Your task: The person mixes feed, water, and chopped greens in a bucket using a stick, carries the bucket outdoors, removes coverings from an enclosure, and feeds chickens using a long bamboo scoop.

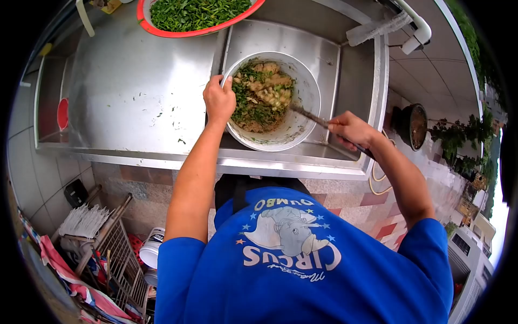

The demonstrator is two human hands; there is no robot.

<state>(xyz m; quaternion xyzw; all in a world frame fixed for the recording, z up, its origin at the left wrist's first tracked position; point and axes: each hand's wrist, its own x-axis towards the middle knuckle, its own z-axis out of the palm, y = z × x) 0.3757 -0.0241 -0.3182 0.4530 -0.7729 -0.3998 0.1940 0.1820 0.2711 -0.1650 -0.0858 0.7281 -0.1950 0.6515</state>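
A large pale pot (308, 89) stands in the steel sink basin, holding chopped greens and a light brown mixture (259, 97). My left hand (220, 100) grips the pot's left rim, thumb and fingers closed over the edge. To the pot's right, my right hand (352, 130) is wrapped round a dark stick-like tool (308, 114). The tool reaches over the pot's right rim, and its far end is blurred in the mixture.
A red-rimmed bowl (202, 29) of chopped greens sits beyond the pot. Steel counter (140, 81) with green scraps extends left. A white pipe (418, 32) stands at upper right, and a red container (63, 113) at far left.
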